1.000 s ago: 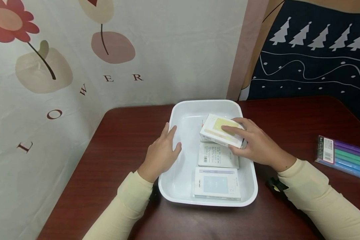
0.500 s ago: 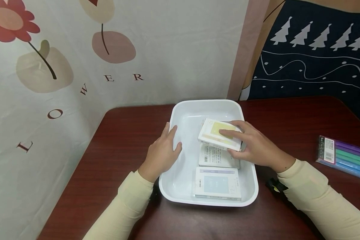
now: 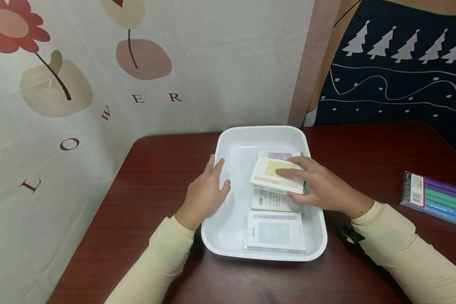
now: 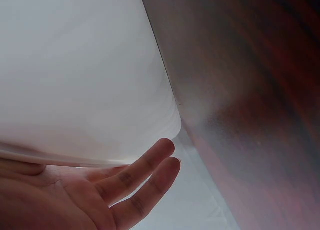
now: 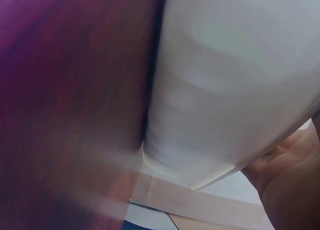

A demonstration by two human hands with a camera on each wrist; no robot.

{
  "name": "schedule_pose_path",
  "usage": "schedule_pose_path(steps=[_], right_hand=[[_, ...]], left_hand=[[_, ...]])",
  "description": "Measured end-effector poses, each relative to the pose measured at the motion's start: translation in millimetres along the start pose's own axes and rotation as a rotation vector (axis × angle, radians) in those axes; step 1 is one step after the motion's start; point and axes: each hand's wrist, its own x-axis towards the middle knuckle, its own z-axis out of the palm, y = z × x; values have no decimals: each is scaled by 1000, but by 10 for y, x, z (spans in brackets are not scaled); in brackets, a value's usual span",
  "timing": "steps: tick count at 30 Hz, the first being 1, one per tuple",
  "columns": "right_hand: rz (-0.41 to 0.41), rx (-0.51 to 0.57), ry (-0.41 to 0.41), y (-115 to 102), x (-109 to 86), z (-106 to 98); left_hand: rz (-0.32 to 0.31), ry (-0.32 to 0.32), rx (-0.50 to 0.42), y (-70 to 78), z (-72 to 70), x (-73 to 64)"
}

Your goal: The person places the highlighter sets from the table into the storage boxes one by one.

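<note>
My right hand (image 3: 319,183) holds a white box with a yellow panel (image 3: 267,173), thumb on its near edge and a finger across its top. The box is tilted above the white tray (image 3: 228,139). Beneath it, partly covered, are a box with a purple panel (image 3: 275,155) and a box printed with text and a barcode (image 3: 275,201). A box with a light blue panel (image 3: 274,232) lies at the tray's near end. On the tray's left rim rests my left hand (image 3: 203,196), fingers extended; the left wrist view shows its fingers (image 4: 150,180) beside the tray's outer wall.
A clear pack of purple, green and blue pens (image 3: 437,198) lies on the dark red table (image 3: 148,181) at the right. Behind the table hang a flower-printed cloth (image 3: 228,63) and a dark cloth with white trees (image 3: 395,80).
The yellow-panel box has moved nearer to me in my right hand, uncovering part of the purple-panel box and covering more of the barcode box. My left hand has stayed in place.
</note>
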Motion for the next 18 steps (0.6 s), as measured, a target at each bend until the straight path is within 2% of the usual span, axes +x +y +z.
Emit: schedule_pose_path(steps=[18], right_hand=[[-13, 14, -16, 8, 6, 26]], left_hand=[[-11, -2, 3, -2, 11, 6]])
